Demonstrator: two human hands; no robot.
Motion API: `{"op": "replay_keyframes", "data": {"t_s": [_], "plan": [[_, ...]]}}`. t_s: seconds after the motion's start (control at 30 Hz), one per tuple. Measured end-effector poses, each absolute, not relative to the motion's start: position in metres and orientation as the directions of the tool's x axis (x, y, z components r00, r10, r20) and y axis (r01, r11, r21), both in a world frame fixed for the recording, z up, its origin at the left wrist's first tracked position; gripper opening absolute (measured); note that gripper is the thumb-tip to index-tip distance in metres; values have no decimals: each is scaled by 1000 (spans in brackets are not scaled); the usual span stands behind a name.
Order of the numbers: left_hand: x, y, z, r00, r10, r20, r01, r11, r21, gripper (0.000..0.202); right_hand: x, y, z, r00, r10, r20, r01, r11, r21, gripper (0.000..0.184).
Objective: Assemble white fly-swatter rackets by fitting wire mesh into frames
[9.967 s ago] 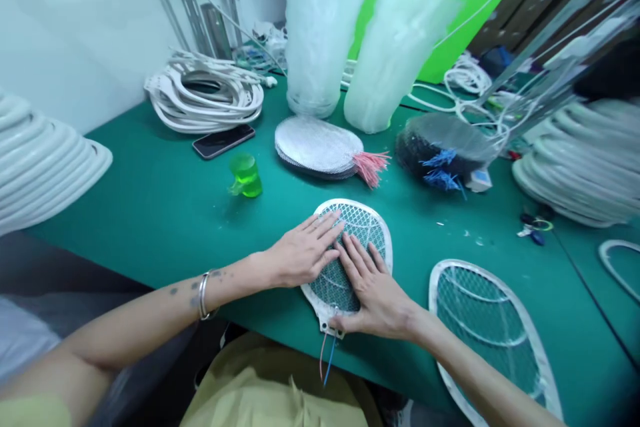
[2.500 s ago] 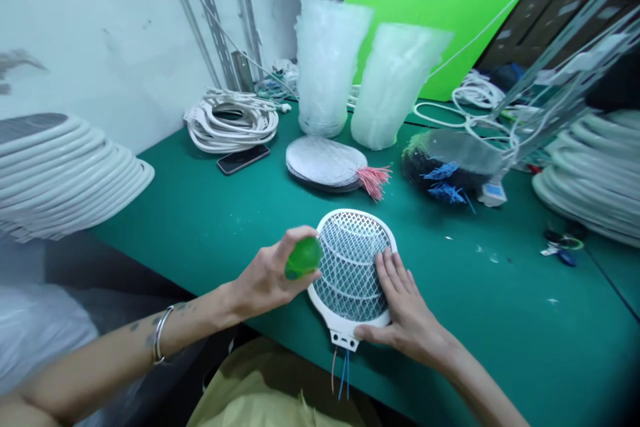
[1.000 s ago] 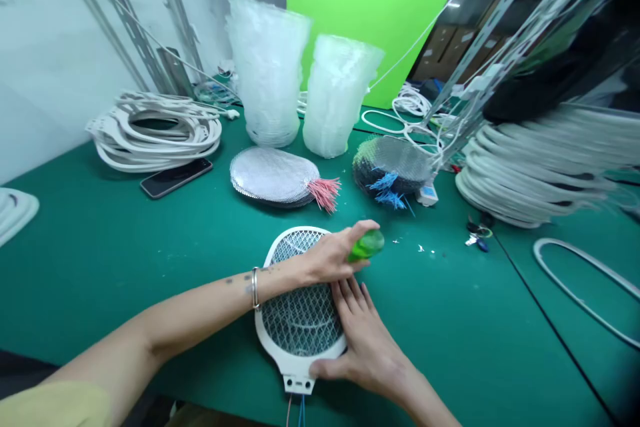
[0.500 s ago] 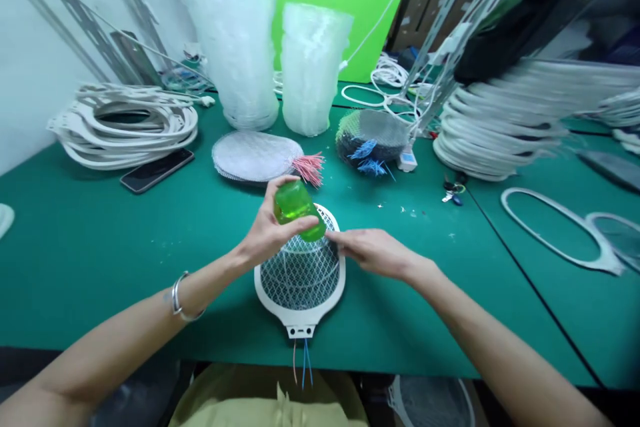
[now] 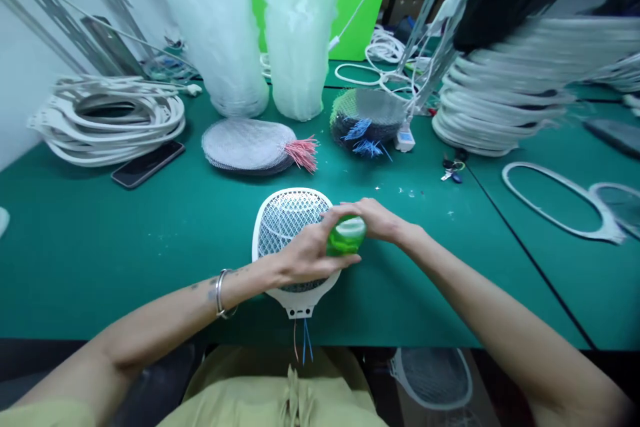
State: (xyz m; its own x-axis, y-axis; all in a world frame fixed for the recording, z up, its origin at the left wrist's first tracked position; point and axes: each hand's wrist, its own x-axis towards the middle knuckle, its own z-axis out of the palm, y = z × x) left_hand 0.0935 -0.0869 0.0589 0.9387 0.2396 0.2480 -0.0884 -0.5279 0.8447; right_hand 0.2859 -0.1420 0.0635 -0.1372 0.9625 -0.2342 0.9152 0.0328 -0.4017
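A small translucent green bottle (image 5: 346,237) sits in the middle of the view, gripped by my left hand (image 5: 313,250) from the left. My right hand (image 5: 373,217) cups its upper side, so both hands are on it. Under them lies a white fly-swatter racket with a wire mesh face (image 5: 286,223), flat on the green mat. The bottle is over the racket's right edge, and my left hand hides the lower mesh. Red and blue wires (image 5: 303,340) hang from the racket's white base over the table edge.
Beyond the racket lie a mesh disc stack with pink wires (image 5: 245,147) and a dark mesh bundle with blue wires (image 5: 365,121). Tall transparent stacks (image 5: 300,40) stand behind them. White frames (image 5: 107,121) and a phone (image 5: 147,165) lie left; a frame stack (image 5: 500,100) stands right.
The green bottle has moved right and down from above the racket's top. My right hand has come off the mesh onto the bottle. The view has tilted lower.
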Motion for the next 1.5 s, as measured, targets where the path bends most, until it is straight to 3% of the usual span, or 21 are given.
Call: {"op": "replay_keyframes", "data": {"t_s": [0.07, 0.13, 0.23, 0.37, 0.43, 0.5, 0.57, 0.67, 0.73, 0.8, 0.9, 1.0, 1.1, 1.17, 1.27, 1.37, 1.43, 1.5], "plan": [[86, -90, 62, 905, 308, 294, -131, -456, 880, 64, 285, -141, 61, -124, 967, -224, 915, 24, -404, 33], [76, -94, 63, 914, 260, 310, -169, -452, 876, 63, 284, -140, 59, -148, 966, -210, 905, 47, -422, 34], [63, -101, 62, 970, 120, 212, -119, -526, 842, 56, 282, -139, 58, -199, 961, -194, 887, 93, -453, 40], [55, -107, 61, 939, 228, 259, -116, -499, 859, 62, 282, -140, 58, -191, 965, -181, 887, 91, -453, 40], [53, -109, 62, 943, 185, 278, -147, -520, 841, 60, 281, -141, 58, -181, 967, -178, 888, 83, -452, 40], [50, -110, 64, 969, 129, 211, -107, -549, 829, 55, 281, -142, 56, -178, 968, -176, 885, 80, -458, 40], [46, -111, 64, 969, 187, 164, -42, -525, 850, 55, 280, -143, 55, -178, 969, -169, 879, 79, -470, 40], [36, -116, 63, 928, 281, 242, -85, -475, 876, 62, 279, -144, 54, -172, 972, -161, 866, 71, -496, 40], [30, -122, 60, 936, 211, 282, -143, -503, 852, 60, 278, -144, 53, -164, 974, -155, 857, 62, -512, 41], [23, -125, 59, 962, 165, 217, -108, -503, 857, 56, 278, -145, 52, -151, 978, -143, 848, 54, -528, 41], [8, -112, 64, 910, 387, 150, -3, -356, 934, 59, 275, -151, 48, -119, 988, -102, 832, 43, -553, 38], [-16, -64, 69, 620, 752, 224, 53, -324, 945, 71, 269, -162, 39, -39, 999, -36, 812, 11, -583, 39], [-42, 3, 58, 239, 887, 396, 372, -460, 806, 74, 257, -181, 27, 151, 988, 36, 795, -99, -599, 47], [-56, 40, 45, 172, 878, 446, 549, -461, 697, 71, 247, -195, 18, 299, 953, 56, 784, -212, -583, 60], [-67, 62, 34, 209, 886, 415, 618, -448, 646, 79, 232, -215, 5, 378, 926, 21, 816, -323, -479, 77], [-68, 43, 42, 215, 839, 499, 675, -497, 546, 100, 220, -226, -3, 373, 927, -31, 848, -354, -394, 72], [-63, 14, 49, 240, 786, 570, 710, -543, 449, 86, 214, -228, -1, 395, 917, -49, 829, -379, -412, 72], [-54, -21, 48, 407, 752, 519, 708, -619, 342, 54, 209, -227, 4, 420, 906, -50, 796, -395, -458, 73]]}}
